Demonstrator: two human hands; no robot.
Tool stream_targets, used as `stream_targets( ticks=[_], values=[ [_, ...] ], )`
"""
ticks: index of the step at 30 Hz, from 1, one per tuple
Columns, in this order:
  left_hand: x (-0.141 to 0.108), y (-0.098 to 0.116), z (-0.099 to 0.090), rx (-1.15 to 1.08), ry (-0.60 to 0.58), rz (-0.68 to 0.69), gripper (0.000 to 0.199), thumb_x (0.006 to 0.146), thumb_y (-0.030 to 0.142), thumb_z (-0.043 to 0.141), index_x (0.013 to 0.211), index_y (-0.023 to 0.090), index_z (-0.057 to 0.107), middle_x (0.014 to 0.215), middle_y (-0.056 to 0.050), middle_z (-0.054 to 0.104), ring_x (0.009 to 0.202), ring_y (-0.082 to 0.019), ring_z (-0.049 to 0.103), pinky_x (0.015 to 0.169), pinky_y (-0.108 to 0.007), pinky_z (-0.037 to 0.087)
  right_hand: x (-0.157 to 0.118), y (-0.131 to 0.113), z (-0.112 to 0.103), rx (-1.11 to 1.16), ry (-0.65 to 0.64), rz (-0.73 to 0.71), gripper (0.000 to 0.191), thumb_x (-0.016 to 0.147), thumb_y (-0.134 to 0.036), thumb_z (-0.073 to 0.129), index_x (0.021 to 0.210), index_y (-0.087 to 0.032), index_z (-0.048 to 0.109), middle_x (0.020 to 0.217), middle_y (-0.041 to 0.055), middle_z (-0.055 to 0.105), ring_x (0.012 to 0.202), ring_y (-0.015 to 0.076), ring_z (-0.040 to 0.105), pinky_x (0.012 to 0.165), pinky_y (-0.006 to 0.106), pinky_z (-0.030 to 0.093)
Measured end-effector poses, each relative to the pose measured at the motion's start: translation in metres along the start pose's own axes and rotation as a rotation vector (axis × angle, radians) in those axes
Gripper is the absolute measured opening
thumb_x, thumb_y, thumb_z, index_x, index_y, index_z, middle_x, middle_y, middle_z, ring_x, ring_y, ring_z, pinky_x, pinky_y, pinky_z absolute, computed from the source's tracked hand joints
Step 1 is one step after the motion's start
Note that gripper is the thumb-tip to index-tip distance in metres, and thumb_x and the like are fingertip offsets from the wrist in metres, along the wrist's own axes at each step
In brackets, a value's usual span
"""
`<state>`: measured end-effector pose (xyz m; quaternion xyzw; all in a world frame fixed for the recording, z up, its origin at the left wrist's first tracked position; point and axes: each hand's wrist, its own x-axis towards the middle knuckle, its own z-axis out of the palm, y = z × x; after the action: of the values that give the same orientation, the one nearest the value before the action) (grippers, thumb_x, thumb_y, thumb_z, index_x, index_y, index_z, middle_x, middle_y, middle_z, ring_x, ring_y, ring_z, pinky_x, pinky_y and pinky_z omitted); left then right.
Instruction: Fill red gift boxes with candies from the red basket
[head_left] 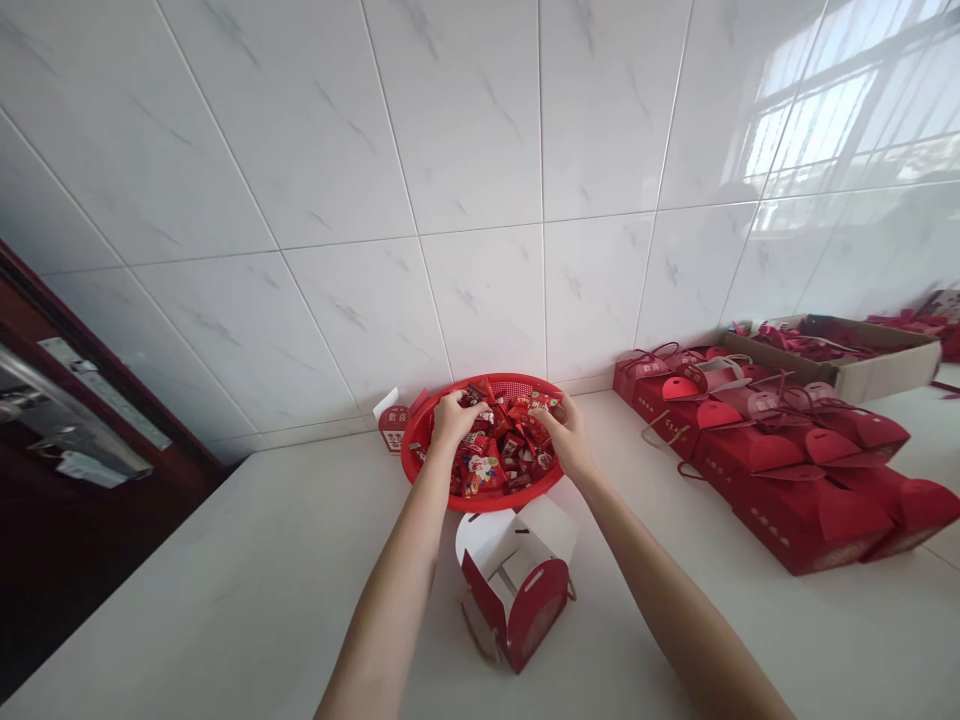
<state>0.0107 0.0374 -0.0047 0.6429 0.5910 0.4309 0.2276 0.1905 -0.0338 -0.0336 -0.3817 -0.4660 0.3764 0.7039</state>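
Note:
A red plastic basket (418,480) full of red wrapped candies (484,470) stands against the wall. At its left side, my left hand (452,415) is closed in a pinch on a small dark-wrapped candy (471,397). Over the right rim, my right hand (568,437) has its fingers closed on a red candy packet (546,402). Between my forearms, in front of the basket, sits an open red gift box (538,608) with a white inside and string handles. Its flaps stand up, and no candy shows in it.
Rows of closed red gift boxes (757,450) stand to the right. Behind them is a cardboard carton (877,372) with red items inside. A small red-and-white box (394,425) stands left of the basket. A dark red door (45,450) with a metal handle is at far left.

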Motion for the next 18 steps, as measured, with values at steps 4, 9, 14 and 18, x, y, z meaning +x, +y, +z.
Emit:
stream_targets(
  ticks=[4, 9, 14, 18],
  values=[
    [-0.0009, 0.002, 0.0003, -0.004, 0.019, -0.004, 0.013, 0.072, 0.027, 0.075, 0.083, 0.019, 0.072, 0.09, -0.008, 0.078, 0.086, -0.026, 0.072, 0.077, -0.031, 0.052, 0.0, -0.0009, 0.0004, 0.001, 0.003, 0.012, 0.032, 0.076, -0.039, 0.07, 0.103, -0.022, 0.064, 0.092, 0.0032, 0.073, 0.085, 0.0229, 0.069, 0.076, 0.037, 0.056],
    [0.001, 0.0015, 0.0009, -0.023, 0.073, -0.009, 0.018, 0.071, 0.022, 0.075, 0.088, 0.017, 0.071, 0.094, -0.009, 0.078, 0.087, -0.026, 0.072, 0.077, -0.033, 0.053, 0.0004, 0.0013, 0.0, 0.004, 0.014, 0.009, 0.033, 0.074, -0.041, 0.071, 0.102, -0.023, 0.064, 0.089, 0.0031, 0.073, 0.083, 0.023, 0.069, 0.073, 0.036, 0.057],
    [0.0014, 0.0036, 0.0033, -0.07, 0.044, 0.042, 0.029, 0.068, 0.019, 0.078, 0.096, 0.018, 0.072, 0.105, -0.008, 0.077, 0.102, -0.026, 0.069, 0.09, -0.034, 0.052, 0.0009, 0.0025, 0.0007, 0.037, 0.03, 0.03, 0.029, 0.075, -0.038, 0.071, 0.098, -0.023, 0.061, 0.087, 0.0023, 0.073, 0.081, 0.0227, 0.07, 0.073, 0.037, 0.058],
    [0.002, 0.0035, 0.0072, -0.171, -0.069, 0.17, 0.035, 0.067, 0.023, 0.08, 0.1, 0.018, 0.072, 0.11, -0.008, 0.075, 0.106, -0.026, 0.068, 0.094, -0.036, 0.051, 0.0011, 0.0019, 0.0013, 0.082, 0.021, 0.035, 0.029, 0.075, -0.036, 0.072, 0.099, -0.024, 0.06, 0.09, 0.0019, 0.074, 0.083, 0.0224, 0.071, 0.075, 0.037, 0.058]
  ],
)
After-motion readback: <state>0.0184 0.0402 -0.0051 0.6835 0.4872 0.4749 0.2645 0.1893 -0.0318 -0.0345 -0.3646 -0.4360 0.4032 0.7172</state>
